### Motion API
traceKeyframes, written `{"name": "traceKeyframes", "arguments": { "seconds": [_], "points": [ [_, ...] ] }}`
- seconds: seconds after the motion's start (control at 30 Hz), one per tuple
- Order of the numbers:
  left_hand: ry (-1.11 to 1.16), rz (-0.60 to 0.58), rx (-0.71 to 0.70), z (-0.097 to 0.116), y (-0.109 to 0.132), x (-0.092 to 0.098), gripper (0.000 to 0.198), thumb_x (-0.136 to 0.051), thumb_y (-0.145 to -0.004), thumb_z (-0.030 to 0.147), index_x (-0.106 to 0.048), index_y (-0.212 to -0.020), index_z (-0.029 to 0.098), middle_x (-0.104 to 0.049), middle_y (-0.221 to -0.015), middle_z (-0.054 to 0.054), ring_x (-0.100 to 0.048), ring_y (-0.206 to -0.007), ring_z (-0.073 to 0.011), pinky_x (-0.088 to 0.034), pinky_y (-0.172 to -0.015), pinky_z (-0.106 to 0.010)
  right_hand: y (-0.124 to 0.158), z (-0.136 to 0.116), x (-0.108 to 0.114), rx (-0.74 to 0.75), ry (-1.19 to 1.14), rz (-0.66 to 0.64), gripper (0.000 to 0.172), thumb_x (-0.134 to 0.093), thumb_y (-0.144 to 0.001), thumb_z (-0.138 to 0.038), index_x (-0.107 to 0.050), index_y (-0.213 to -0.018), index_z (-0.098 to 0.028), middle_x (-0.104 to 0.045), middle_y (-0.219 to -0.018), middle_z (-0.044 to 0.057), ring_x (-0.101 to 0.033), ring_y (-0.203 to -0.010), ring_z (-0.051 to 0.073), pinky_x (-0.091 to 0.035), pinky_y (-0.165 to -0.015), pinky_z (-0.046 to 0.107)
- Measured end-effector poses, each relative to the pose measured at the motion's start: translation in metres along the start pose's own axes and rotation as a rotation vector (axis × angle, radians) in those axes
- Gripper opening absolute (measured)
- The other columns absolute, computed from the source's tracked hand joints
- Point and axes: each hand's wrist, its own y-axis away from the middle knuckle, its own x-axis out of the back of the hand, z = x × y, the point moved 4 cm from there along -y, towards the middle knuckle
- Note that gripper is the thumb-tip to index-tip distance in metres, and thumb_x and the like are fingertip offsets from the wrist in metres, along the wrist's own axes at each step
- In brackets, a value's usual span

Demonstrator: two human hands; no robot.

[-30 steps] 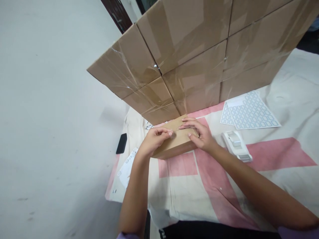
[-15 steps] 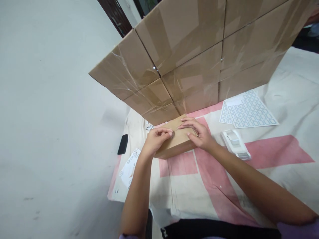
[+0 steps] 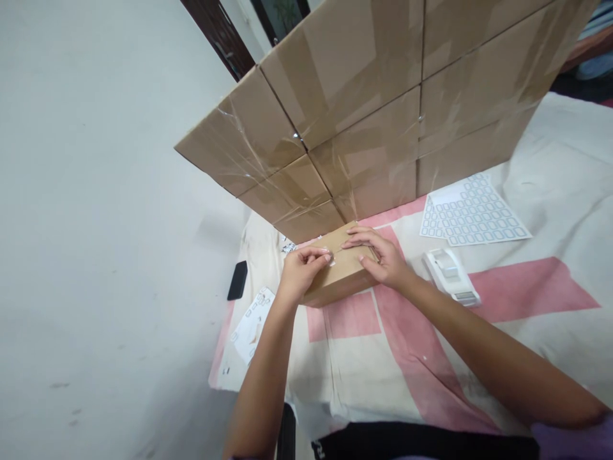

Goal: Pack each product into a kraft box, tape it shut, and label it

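Observation:
A small brown cardboard box (image 3: pixel 342 284) lies on the cloth, its top seam showing between my hands. At the left part of its top, my left hand (image 3: pixel 302 271) is closed in a pinch. A small, clear, shiny piece that looks like tape (image 3: pixel 332 261) shows at those fingertips. My right hand (image 3: pixel 380 259) rests on the right part of the box top, fingers stretched out and thumb apart, with nothing held. To the right of the box lies a white tape dispenser (image 3: pixel 450 275).
A large taped cardboard panel (image 3: pixel 373 140) stands behind the box. Sticker sheets (image 3: pixel 479 214) lie at the right, another sheet (image 3: pixel 253 326) and a black phone-like object (image 3: pixel 237 281) at the left. Crumpled scraps (image 3: pixel 288 247) lie by the panel. A person's arm (image 3: pixel 591 46) shows at top right.
The clear piece at my left fingertips shows more plainly now, lifted slightly off the box top. My right hand has stayed put. The view has shifted slightly.

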Motion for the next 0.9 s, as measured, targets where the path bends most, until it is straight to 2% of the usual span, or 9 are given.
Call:
{"name": "traceKeyframes", "arguments": {
  "seconds": [0.23, 0.43, 0.6, 0.67, 0.77, 0.83, 0.9],
  "points": [
    [-0.065, -0.005, -0.01, 0.001, 0.001, 0.001, 0.028, -0.082, -0.073, 0.039, -0.083, -0.091, 0.019, -0.064, -0.069, 0.001, -0.058, -0.073, -0.0157, -0.044, -0.073, -0.028, -0.001, -0.002, 0.0, 0.011, 0.013, -0.005, 0.036, -0.059, -0.084, -0.013, -0.064, -0.117, -0.028, -0.079, -0.111, 0.007, -0.06, -0.133, 0.031, -0.045, -0.115, 0.062],
    [-0.165, 0.005, -0.027, 0.009, 0.007, 0.0, 0.035, -0.081, -0.073, 0.04, -0.081, -0.099, 0.016, -0.044, -0.059, 0.007, -0.048, -0.063, -0.0133, -0.038, -0.07, -0.027, 0.0, 0.001, -0.001, 0.016, 0.001, -0.001, 0.035, -0.059, -0.084, -0.013, -0.065, -0.116, -0.028, -0.078, -0.112, 0.007, -0.059, -0.134, 0.031, -0.046, -0.114, 0.062],
    [-0.25, 0.021, -0.044, 0.015, 0.012, -0.002, 0.033, -0.076, -0.078, 0.037, -0.078, -0.102, 0.015, -0.042, -0.06, 0.008, -0.043, -0.06, -0.0126, -0.035, -0.068, -0.027, 0.0, 0.003, -0.002, 0.015, 0.004, 0.012, 0.035, -0.06, -0.084, -0.015, -0.067, -0.115, -0.029, -0.077, -0.111, 0.006, -0.06, -0.133, 0.031, -0.045, -0.115, 0.061],
    [-0.299, 0.012, -0.051, 0.017, 0.013, -0.002, 0.043, -0.074, -0.08, 0.035, -0.075, -0.117, 0.013, -0.043, -0.061, 0.008, -0.044, -0.061, -0.0131, -0.035, -0.067, -0.027, 0.0, 0.003, -0.002, 0.022, 0.004, 0.018, 0.035, -0.06, -0.084, -0.014, -0.067, -0.114, -0.029, -0.077, -0.112, 0.006, -0.06, -0.132, 0.031, -0.045, -0.115, 0.061],
    [-0.346, -0.013, -0.058, 0.02, 0.011, 0.0, 0.071, -0.072, -0.082, 0.037, -0.057, -0.147, 0.011, -0.045, -0.062, 0.009, -0.047, -0.063, -0.0145, -0.036, -0.068, -0.027, 0.0, 0.002, -0.001, 0.018, 0.006, 0.018, 0.035, -0.06, -0.083, -0.013, -0.066, -0.114, -0.029, -0.077, -0.113, 0.007, -0.06, -0.132, 0.031, -0.046, -0.114, 0.06],
    [-0.353, -0.04, -0.04, 0.021, 0.01, 0.0, 0.075, -0.072, -0.083, 0.038, -0.054, -0.151, 0.011, -0.047, -0.063, 0.008, -0.048, -0.063, -0.0149, -0.036, -0.067, -0.027, -0.001, 0.002, -0.001, 0.012, 0.008, 0.013, 0.035, -0.06, -0.082, -0.013, -0.066, -0.114, -0.028, -0.077, -0.114, 0.007, -0.061, -0.132, 0.031, -0.046, -0.114, 0.059],
    [-0.372, -0.045, -0.008, 0.022, 0.01, -0.001, 0.062, -0.07, -0.086, 0.038, -0.062, -0.142, 0.013, -0.046, -0.061, 0.007, -0.046, -0.06, -0.0144, -0.035, -0.064, -0.027, -0.001, 0.001, 0.0, 0.007, 0.008, 0.009, 0.035, -0.06, -0.081, -0.013, -0.066, -0.113, -0.028, -0.076, -0.115, 0.008, -0.062, -0.131, 0.031, -0.047, -0.113, 0.059]
  ]
}}
